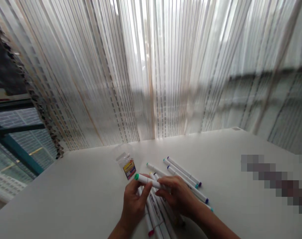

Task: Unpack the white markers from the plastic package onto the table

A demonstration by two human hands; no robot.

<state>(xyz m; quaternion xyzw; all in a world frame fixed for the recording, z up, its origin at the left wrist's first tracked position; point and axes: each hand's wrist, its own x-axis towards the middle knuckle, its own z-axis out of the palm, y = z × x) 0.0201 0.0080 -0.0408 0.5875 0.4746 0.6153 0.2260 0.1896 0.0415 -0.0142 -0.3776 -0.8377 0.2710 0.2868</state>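
Observation:
A white marker with a green cap (147,179) lies across both of my hands, just above the white table (78,186). My left hand (134,204) pinches it near the green end, fingers curled round the barrel. My right hand (177,194) grips the other end with closed fingers. Under my hands lie several more white markers (154,217), one with a pink tip. To the right, several loose markers (184,176) with teal, blue and purple caps lie in a fan.
A clear plastic packet with a yellow and red label (127,164) lies behind my hands. Sheer striped curtains (151,73) hang along the table's far edge. A window with green frames (14,139) shows at the left. A blurred patch (277,182) covers the table's right side.

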